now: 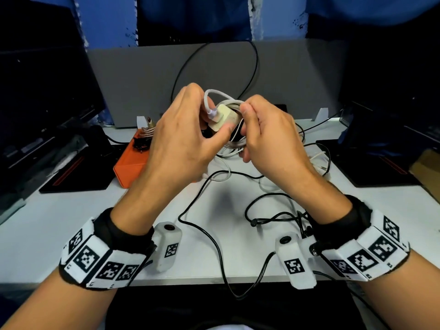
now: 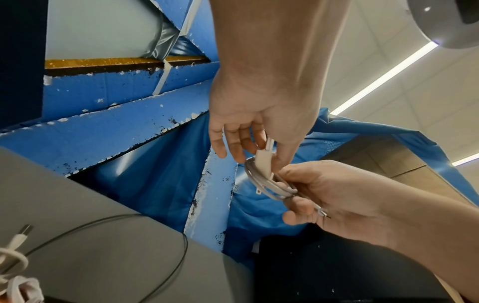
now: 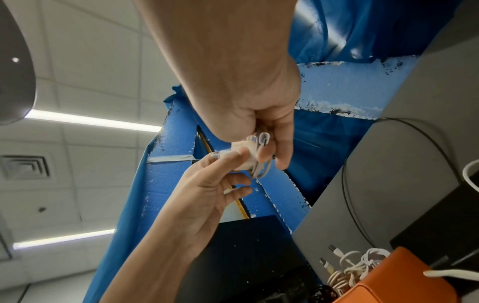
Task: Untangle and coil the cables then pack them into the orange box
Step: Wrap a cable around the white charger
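Above the table, my left hand (image 1: pixel 202 122) pinches a white charger adapter (image 1: pixel 225 117) between thumb and fingers. A grey-white cable (image 1: pixel 234 144) plugged into it is looped in a small coil, which my right hand (image 1: pixel 250 132) grips beside the adapter. In the left wrist view the left hand (image 2: pixel 249 147) holds the adapter (image 2: pixel 263 162) and the right hand (image 2: pixel 311 194) the coil (image 2: pixel 261 184). The orange box (image 1: pixel 129 163) sits on the table to the left, holding several coiled cables (image 3: pixel 362 264). A loose black cable (image 1: pixel 214 234) and a white cable (image 1: pixel 223 172) lie below my hands.
A grey divider panel (image 1: pixel 142 79) stands behind the white table (image 1: pixel 71 222). Dark screens flank the table, with black pads at the left (image 1: pixel 78 172) and right (image 1: pixel 371 167). A knotted stretch of black cable (image 1: pixel 273 220) lies near my right wrist.
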{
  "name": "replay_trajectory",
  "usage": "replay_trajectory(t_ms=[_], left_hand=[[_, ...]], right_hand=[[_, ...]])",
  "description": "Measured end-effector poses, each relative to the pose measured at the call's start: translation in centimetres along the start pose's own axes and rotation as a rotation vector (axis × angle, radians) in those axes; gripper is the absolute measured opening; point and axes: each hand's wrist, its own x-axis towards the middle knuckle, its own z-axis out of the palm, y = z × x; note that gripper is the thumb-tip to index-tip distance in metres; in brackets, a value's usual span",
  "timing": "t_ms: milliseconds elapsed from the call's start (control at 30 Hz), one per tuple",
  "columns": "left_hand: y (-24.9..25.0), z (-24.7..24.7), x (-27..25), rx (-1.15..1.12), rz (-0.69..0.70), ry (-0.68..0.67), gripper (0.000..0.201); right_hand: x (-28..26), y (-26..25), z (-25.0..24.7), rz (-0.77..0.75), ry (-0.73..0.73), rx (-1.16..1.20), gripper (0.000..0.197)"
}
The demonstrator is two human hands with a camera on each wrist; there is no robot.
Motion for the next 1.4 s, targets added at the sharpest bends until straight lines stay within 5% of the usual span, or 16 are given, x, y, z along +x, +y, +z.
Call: replay_trajectory(t_ms=[167,267,400,667,767,833,1100,1400], left_hand=[[-0.5,0.2,0.2,0.001,-0.015,-0.019,0.031],[-1.2,0.5,0.5,-0.062,-0.049,-0.006,0.037],[-3.2,1.1,1.1,-0.362,-0.207,-0.213,0.062],[-3.8,1.6,1.1,-0.53,-0.098,-0.453,0.019],[-4.5,1.4,0.9,-0.573,-0.169,-0.546,0.042],[-4.4,1.5,1.0,-0.526,-0.149,-0.507,0.051],[-4.0,2.2,0.7,-0.223,-0.054,-0.261,0.023],[-4.8,1.6,1.0,-0.061,-0.062,-0.327,0.026]], right_hand=[[-0.7,-0.6,0.9,-0.139,0.079,0.06,0.03],[-0.5,-0.3,1.0,-0.052,0.007,0.214,0.027],[-0.5,0.2,1.6,-0.008,-0.128,0.344,0.027],[0.1,1.1,1.7,0.029,-0.153,0.308,0.031],[0.9,1.9,0.8,0.093,-0.096,0.327,0.031],[1.0,2.2,0.6,0.093,-0.089,0.317,0.032],[1.3,2.7,0.5,0.043,-0.206,0.305,0.028],[2.4,4.0,-1.9,0.044,-0.498,0.23,0.019]])
